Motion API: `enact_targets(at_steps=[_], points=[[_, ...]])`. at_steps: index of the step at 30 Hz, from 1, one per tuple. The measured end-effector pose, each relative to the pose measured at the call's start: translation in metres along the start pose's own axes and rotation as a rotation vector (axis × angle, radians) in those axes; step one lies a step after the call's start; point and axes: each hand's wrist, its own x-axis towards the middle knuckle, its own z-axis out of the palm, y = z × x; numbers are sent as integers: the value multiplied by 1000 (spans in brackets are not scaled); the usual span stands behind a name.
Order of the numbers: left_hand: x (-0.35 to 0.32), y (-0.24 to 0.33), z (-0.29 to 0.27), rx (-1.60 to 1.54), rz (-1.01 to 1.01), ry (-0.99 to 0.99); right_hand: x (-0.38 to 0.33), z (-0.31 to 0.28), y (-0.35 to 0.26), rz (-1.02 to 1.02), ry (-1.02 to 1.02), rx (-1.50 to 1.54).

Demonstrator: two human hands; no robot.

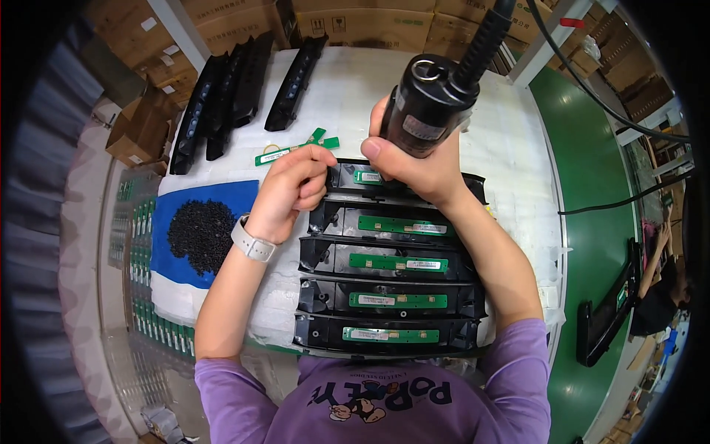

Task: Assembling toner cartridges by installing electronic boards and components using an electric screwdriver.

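My right hand (436, 172) is wrapped around a black electric screwdriver (421, 118), its tip hidden by the hand and tool body. Under it lies the farthest of several long black plastic housings (347, 180), fitted with a narrow green circuit board (366, 177) that the hand partly covers. My left hand (294, 183) is closed, fingers curled, with the index fingertip at that housing's left end; anything inside the fingers is too small to make out. Nearer me, the other housings are stacked in a row, each carrying a green circuit board (399, 263). Loose green circuit boards (274, 156) lie beyond my left hand.
A heap of small black pieces (200, 235), apparently screws, rests on a blue sheet (240, 194) at left. More black housings (296, 85) lie at the far left. A thick cord (484, 44) rises from the screwdriver. At right is a green surface (569, 296) with another black part (610, 311).
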Motion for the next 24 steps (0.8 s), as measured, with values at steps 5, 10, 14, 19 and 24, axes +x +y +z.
enact_targets(at_steps=[5, 10, 14, 19, 24], points=[[-2, -10, 22, -129, -3, 14, -4, -19, -15, 33, 48, 137], [-6, -16, 26, -95, 13, -102, -3, -33, -40, -263, 11, 655], [-9, -19, 30, -138, -61, -177, -7, -30, -52, -318, 10, 659], [-10, -21, 42, -167, -107, -152, -13, -21, -52, -337, -11, 589], [-13, -23, 43, -282, -102, -185, -16, -15, -51, -333, -53, 622]])
